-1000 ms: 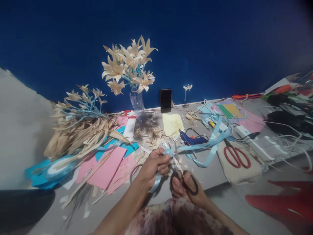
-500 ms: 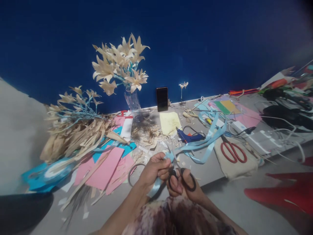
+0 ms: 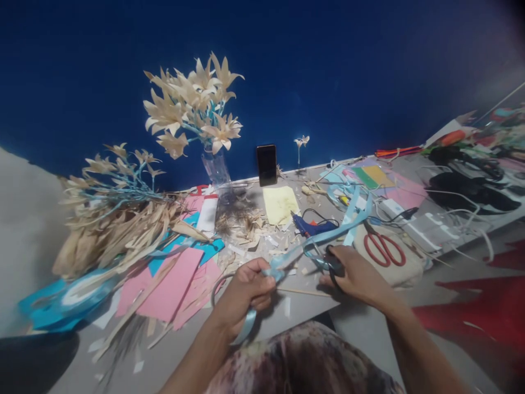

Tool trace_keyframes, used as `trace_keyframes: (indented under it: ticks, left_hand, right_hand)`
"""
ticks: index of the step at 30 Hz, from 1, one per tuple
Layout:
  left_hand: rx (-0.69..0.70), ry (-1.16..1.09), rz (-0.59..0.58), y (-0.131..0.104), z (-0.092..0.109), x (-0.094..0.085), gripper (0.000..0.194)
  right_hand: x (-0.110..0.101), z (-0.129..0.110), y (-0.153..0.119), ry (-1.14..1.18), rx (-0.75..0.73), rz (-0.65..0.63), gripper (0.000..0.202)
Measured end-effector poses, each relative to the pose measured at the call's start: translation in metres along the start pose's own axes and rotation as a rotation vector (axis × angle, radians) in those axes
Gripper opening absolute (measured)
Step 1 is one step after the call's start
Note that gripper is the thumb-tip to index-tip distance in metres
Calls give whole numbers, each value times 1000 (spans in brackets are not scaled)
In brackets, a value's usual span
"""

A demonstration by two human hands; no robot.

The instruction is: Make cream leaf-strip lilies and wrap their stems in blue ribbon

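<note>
My left hand point(image 3: 252, 290) is closed, pinching a light blue ribbon point(image 3: 281, 261) between thumb and fingers. A loose tail of the ribbon hangs below this hand, and a long stretch runs right across the table. To the right, my right hand point(image 3: 359, 276) is curled around the black handles of a pair of scissors point(image 3: 335, 265), low over the table. The scissors' blades are hard to make out. A thin stick point(image 3: 305, 292) lies between my hands. Just behind the ribbon is a blue glue gun point(image 3: 314, 226).
Artificial flowers stand in a clear vase point(image 3: 217, 172) beside a phone point(image 3: 267, 165) leaning on the wall. Dried husks point(image 3: 106, 235) and pink paper point(image 3: 168, 284) cover the left. Red-handled scissors point(image 3: 383, 249) and a white power strip point(image 3: 426, 230) lie right.
My right hand has moved right with the black-handled scissors, away from my left hand. My left hand still pinches the ribbon and has shifted slightly left in view.
</note>
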State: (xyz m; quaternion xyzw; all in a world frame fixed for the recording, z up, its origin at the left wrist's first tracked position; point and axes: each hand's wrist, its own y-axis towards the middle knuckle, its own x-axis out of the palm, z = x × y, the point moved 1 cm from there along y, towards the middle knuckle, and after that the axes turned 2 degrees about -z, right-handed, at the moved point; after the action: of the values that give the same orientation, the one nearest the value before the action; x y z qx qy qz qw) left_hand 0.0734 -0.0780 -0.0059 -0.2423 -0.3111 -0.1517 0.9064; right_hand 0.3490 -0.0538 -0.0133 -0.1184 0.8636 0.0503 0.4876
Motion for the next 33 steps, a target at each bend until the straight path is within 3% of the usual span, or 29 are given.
trace_keyframes:
  ticks: [2, 5, 9, 10, 13, 15, 20, 25, 29, 33]
  left_hand:
    - [-64, 153, -12, 0, -4, 2, 36]
    - [-112, 449, -63, 1, -6, 7, 27]
    - [-59, 602, -95, -5, 5, 7, 71]
    - [-31, 607, -71, -8, 10, 5, 69]
    - [33, 626, 53, -21, 22, -7, 39]
    - [36, 593, 150, -30, 27, -18, 31]
    - [114, 445, 366, -48, 29, -46, 35]
    - [197, 300, 529, -52, 31, -59, 43]
    - [231, 144, 540, -49, 29, -56, 41]
    - [259, 23, 526, -47, 29, -51, 39]
  right_hand:
    - [-9, 9, -2, -108, -28, -48, 39]
    - [-16, 17, -2, -258, 54, -97, 31]
    - [-16, 18, 7, -406, 156, -175, 31]
    - [-15, 18, 9, -411, 151, -187, 32]
    - [-14, 19, 14, -387, 89, -214, 33]
    - [-16, 23, 14, -375, 10, -221, 31]
    - [-21, 26, 9, -473, -122, -158, 39]
    - [-1, 7, 9, -581, -132, -375, 37]
    - [7, -1, 17, -522, -98, -522, 33]
    - [-1, 1, 23, -335, -111, -576, 16]
